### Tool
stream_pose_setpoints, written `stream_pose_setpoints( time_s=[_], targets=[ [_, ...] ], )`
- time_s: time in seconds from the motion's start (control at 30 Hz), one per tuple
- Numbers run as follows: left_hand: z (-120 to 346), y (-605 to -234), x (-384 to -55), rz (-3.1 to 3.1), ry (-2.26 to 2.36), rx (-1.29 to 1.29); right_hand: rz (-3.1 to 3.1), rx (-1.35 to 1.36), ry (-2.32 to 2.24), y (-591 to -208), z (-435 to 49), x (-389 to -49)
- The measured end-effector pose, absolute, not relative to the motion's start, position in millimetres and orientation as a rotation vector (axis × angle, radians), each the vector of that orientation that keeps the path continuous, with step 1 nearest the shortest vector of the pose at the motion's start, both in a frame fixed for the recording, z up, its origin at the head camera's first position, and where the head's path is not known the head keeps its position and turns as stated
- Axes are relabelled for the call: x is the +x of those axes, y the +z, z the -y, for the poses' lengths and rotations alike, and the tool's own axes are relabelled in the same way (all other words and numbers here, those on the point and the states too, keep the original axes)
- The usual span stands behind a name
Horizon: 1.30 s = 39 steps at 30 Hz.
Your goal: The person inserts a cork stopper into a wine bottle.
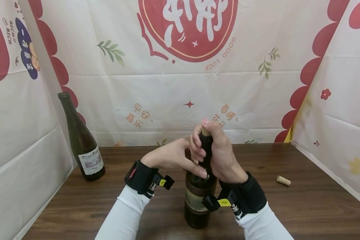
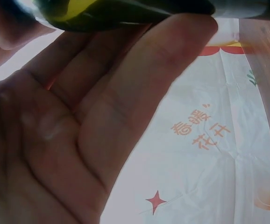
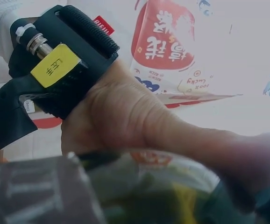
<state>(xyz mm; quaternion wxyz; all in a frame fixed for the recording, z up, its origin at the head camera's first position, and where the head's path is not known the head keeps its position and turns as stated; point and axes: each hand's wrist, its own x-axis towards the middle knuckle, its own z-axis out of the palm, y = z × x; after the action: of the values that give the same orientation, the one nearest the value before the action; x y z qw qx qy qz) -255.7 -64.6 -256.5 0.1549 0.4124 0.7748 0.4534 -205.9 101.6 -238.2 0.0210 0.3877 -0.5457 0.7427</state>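
Observation:
A dark green wine bottle with a tan label stands upright on the table in the head view. A cork sticks up from its mouth. My right hand is at the top of the neck, fingers curled beside the glass, thumb and forefinger on the cork. Lower down, my left hand grips the bottle's shoulder, thumb across the front and other fingers partly hidden behind. The left wrist view shows that thumb against the green glass. In the right wrist view, the left hand lies over the bottle's shoulder.
Another green wine bottle, with a white label, stands at the table's left. A loose cork lies on the right of the brown wooden table. Printed white cloth closes off the back and both sides.

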Motion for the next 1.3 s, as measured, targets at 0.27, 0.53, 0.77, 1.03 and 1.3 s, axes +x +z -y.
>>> stream_pose_setpoints(
  time_s=[0.27, 0.53, 0.77, 1.03, 1.3],
  targets=[
    [65.5, -256.3, -256.6, -2.239, 1.279, 1.205, 1.802, 1.29, 2.298, -234.6, -111.4, -208.7],
    [65.2, -257.5, -256.7, -2.208, 1.291, 1.181, 2.324, 1.181, 1.849, -221.0, -144.0, -201.9],
    [66.3, -255.4, -256.8, -2.23, 1.22, 1.241, 2.516, 1.145, 1.306, -215.4, -160.0, -194.2],
    [68.4, -255.2, -257.6, -2.249, 1.211, 1.243, 2.605, 1.213, 1.205, -216.1, -162.3, -195.6],
    [83.7, -257.8, -263.2, -2.272, 1.415, 1.279, 2.699, 1.12, 1.184, -217.0, -164.4, -195.4]
  ],
)
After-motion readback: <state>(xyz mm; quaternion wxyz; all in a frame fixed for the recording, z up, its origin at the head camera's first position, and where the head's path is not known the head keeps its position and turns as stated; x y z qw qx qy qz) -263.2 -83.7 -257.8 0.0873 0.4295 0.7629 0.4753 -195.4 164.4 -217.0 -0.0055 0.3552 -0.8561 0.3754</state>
